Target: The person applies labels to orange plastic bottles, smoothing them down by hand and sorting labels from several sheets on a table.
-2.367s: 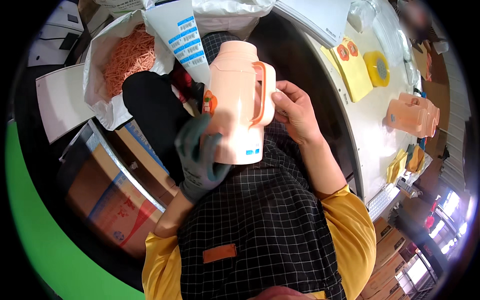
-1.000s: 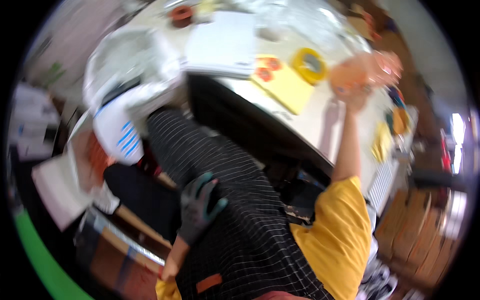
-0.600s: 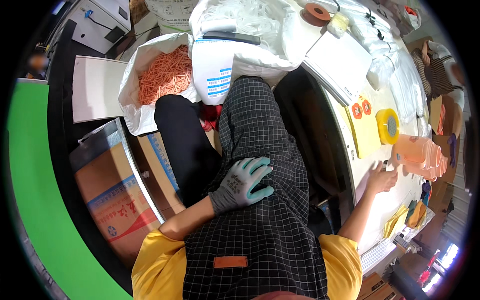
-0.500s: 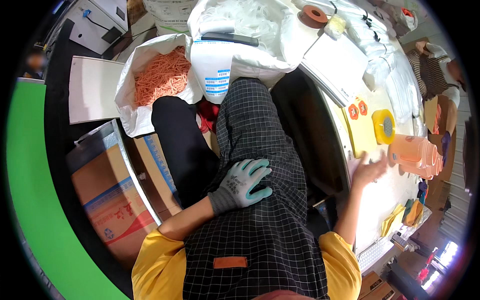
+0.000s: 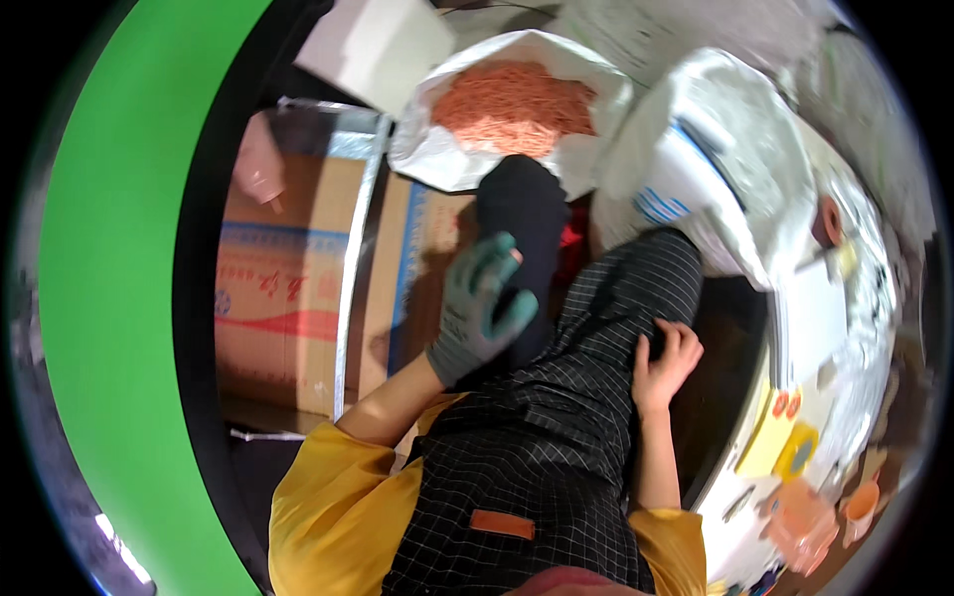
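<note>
My left hand [image 5: 475, 308] wears a grey knit glove with teal fingertips. Raised over my dark-trousered left leg [image 5: 522, 214], its fingers are apart and nothing is in them. My bare right hand [image 5: 668, 366] rests on the black checked apron [image 5: 621, 298] over my right thigh, fingers spread and nothing held. Ahead of my left knee stands a white sack [image 5: 427, 149] filled with thin orange-pink sticks [image 5: 512, 104]. To its right, a larger white sack [image 5: 636, 159] holds translucent white pieces, with a blue-marked sheet at its rim.
At left, cardboard boxes [image 5: 288, 268] sit behind a metal-edged frame [image 5: 353, 268], with a pinkish plastic piece [image 5: 260, 164] above them. A green strip [image 5: 129, 298] curves beyond. The right-hand table carries stacked white sheets [image 5: 813, 313], yellow tape [image 5: 797, 449] and an orange jug [image 5: 800, 521].
The view has swung left. My left hand has lifted off my lap toward the left knee. My right hand has come from over the table onto my right thigh.
</note>
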The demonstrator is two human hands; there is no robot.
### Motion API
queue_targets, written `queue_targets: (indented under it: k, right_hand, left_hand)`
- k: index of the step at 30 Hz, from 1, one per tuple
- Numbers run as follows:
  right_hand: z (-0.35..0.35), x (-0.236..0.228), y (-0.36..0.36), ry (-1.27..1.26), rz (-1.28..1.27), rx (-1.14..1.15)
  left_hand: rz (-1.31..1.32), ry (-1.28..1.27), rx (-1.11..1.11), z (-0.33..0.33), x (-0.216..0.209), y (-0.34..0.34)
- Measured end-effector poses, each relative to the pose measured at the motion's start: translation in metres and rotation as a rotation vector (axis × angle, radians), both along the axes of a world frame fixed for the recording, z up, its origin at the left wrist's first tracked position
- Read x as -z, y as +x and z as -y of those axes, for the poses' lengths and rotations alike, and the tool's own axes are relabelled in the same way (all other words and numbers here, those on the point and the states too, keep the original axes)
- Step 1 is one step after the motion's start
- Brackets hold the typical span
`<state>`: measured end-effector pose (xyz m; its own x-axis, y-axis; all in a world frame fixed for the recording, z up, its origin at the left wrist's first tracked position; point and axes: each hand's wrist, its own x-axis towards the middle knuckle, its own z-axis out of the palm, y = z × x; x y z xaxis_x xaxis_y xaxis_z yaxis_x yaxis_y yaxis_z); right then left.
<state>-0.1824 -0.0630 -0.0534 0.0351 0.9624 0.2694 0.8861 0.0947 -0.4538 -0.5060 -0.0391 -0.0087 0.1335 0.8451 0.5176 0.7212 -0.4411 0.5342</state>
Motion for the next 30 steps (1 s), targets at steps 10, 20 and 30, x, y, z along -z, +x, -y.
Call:
queue_targets:
  k: [10, 20, 30]
  right_hand:
    - [-0.003, 0.002, -0.001, -0.046, 0.046, -0.006]
    - [-0.003, -0.001, -0.003, -0.075, 0.127, 0.012]
    - [-0.014, -0.010, -0.016, -0.126, 0.104, 0.018]
  left_hand:
    - [-0.394, -0.089, -0.676, -0.031, 0.122, -0.175]
    - [-0.123, -0.437, -1.371, -0.122, 0.196, -0.347]
    - [0.369, -0.591, -1.068, -0.101, 0.229, -0.457]
